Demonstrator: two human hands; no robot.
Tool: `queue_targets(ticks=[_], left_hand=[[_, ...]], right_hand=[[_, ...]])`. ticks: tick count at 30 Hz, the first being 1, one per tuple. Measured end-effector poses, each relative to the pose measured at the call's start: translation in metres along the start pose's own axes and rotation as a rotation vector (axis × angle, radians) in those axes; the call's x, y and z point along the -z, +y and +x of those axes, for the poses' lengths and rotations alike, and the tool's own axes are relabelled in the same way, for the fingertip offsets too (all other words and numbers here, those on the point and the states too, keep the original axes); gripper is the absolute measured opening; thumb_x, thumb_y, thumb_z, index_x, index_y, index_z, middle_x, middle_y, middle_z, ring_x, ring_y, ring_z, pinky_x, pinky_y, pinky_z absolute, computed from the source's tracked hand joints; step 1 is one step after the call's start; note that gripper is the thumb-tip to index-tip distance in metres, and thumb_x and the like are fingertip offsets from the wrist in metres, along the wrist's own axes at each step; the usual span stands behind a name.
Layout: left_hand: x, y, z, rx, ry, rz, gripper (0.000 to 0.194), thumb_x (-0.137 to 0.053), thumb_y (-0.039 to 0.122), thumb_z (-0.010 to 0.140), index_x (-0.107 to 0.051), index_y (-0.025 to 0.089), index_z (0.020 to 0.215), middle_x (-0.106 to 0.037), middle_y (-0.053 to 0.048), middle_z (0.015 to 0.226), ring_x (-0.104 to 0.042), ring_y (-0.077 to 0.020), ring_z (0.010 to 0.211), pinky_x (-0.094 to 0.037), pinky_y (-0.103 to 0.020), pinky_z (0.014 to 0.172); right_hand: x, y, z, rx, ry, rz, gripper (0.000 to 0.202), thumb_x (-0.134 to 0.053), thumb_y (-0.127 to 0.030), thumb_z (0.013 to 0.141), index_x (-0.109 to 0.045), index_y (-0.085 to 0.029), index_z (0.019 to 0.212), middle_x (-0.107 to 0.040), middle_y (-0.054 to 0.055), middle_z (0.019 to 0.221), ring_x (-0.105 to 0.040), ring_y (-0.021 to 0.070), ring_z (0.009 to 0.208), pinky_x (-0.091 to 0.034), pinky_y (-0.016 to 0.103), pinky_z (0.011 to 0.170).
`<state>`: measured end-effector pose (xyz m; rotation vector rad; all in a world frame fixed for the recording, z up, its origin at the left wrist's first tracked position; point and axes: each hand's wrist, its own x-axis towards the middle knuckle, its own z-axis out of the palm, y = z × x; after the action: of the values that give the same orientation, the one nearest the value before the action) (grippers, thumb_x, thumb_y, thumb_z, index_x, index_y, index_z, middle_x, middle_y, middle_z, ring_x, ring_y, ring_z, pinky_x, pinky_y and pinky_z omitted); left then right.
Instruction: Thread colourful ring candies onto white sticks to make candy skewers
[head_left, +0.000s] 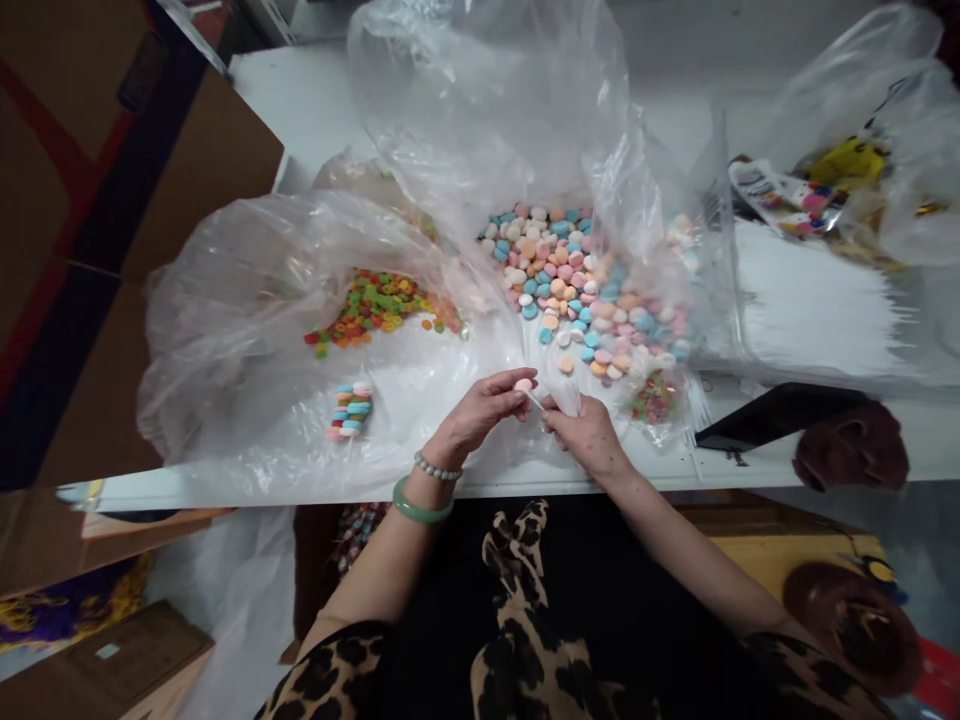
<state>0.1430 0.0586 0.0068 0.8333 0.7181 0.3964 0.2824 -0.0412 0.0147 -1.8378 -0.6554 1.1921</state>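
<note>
Near the front edge of the table, my left hand (484, 408) pinches a pale pink candy (523, 385) between thumb and fingers. My right hand (589, 432) grips a thin white stick (535, 402), whose far end meets the candy; whether it has pierced it I cannot tell. Beyond my hands, pastel round candies (559, 280) lie heaped in an opened clear plastic bag (487, 110). Small red, green and orange ring-like candies (382, 305) are piled in another clear bag (247, 260) to the left. Several candy skewers (349, 411) in stacked colours lie together left of my hands.
A clear tray (739, 350) at right holds many white sticks (817, 300), with printed wrappers (840, 180) on top. A small bag of ring-like candies (654, 398), a dark phone-like slab (776, 415) and a brown object (851, 447) lie nearer. A large cardboard box (217, 170) stands left.
</note>
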Motion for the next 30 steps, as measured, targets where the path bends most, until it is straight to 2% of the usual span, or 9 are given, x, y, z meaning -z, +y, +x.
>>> queue_targets(ticks=[2,4,7,9,16,22,30], left_hand=[[0.005,-0.003,0.001,0.007,-0.014,-0.066,0.037,-0.077,0.02,0.071,-0.071,0.013,0.106,-0.068,-0.006,0.092,-0.059,-0.0079,0.064,-0.047,-0.022,0.06],[0.012,-0.005,0.004,0.022,0.045,-0.199,0.031,-0.075,0.016,0.071,-0.071,0.013,0.102,-0.067,-0.004,0.086,-0.058,-0.0056,0.06,-0.047,-0.018,0.057],[0.019,-0.004,0.008,0.067,0.142,-0.394,0.024,-0.071,0.01,0.073,-0.069,0.012,0.097,-0.065,-0.003,0.077,-0.059,-0.0045,0.06,-0.049,-0.014,0.059],[0.021,-0.001,0.009,0.085,0.142,-0.445,0.023,-0.068,0.008,0.075,-0.067,0.012,0.097,-0.066,-0.004,0.08,-0.061,-0.0051,0.063,-0.051,-0.014,0.062],[0.017,-0.001,0.006,0.042,0.121,-0.41,0.022,-0.07,0.018,0.078,-0.069,0.01,0.099,-0.068,-0.004,0.083,-0.063,-0.0068,0.064,-0.055,-0.016,0.064],[0.018,-0.007,0.009,0.028,0.186,-0.39,0.024,-0.073,0.017,0.074,-0.069,0.011,0.096,-0.068,-0.005,0.081,-0.064,-0.009,0.067,-0.056,-0.019,0.066],[0.014,-0.007,0.009,0.007,0.233,-0.318,0.028,-0.074,0.015,0.071,-0.07,0.01,0.098,-0.069,-0.006,0.085,-0.064,-0.0102,0.072,-0.054,-0.022,0.07]], right_hand=[[-0.002,-0.007,0.001,-0.056,-0.05,0.067,0.016,-0.062,-0.029,0.062,-0.063,-0.017,0.072,-0.054,-0.005,0.049,-0.041,0.0086,0.037,-0.031,0.022,0.037],[-0.003,-0.013,0.002,-0.076,-0.067,0.113,0.018,-0.063,-0.03,0.061,-0.063,-0.016,0.073,-0.054,-0.005,0.048,-0.04,0.0082,0.036,-0.029,0.021,0.036],[-0.003,-0.013,0.002,-0.054,-0.039,0.098,0.02,-0.064,-0.03,0.062,-0.064,-0.016,0.075,-0.056,-0.004,0.051,-0.041,0.008,0.038,-0.03,0.021,0.037],[-0.005,-0.009,0.002,-0.012,-0.01,0.028,0.018,-0.063,-0.03,0.064,-0.065,-0.017,0.075,-0.057,-0.004,0.053,-0.043,0.0084,0.041,-0.033,0.021,0.039],[-0.013,0.004,0.008,0.1,0.001,-0.143,0.014,-0.061,-0.031,0.068,-0.066,-0.019,0.073,-0.057,-0.004,0.055,-0.048,0.0106,0.046,-0.039,0.023,0.047],[-0.013,0.001,0.007,0.085,-0.032,-0.169,0.014,-0.06,-0.031,0.069,-0.066,-0.019,0.072,-0.057,-0.004,0.054,-0.048,0.0114,0.047,-0.039,0.023,0.049],[-0.015,0.007,0.009,0.067,0.013,-0.218,0.014,-0.061,-0.03,0.069,-0.067,-0.019,0.074,-0.057,-0.004,0.055,-0.051,0.0124,0.049,-0.04,0.024,0.05]])
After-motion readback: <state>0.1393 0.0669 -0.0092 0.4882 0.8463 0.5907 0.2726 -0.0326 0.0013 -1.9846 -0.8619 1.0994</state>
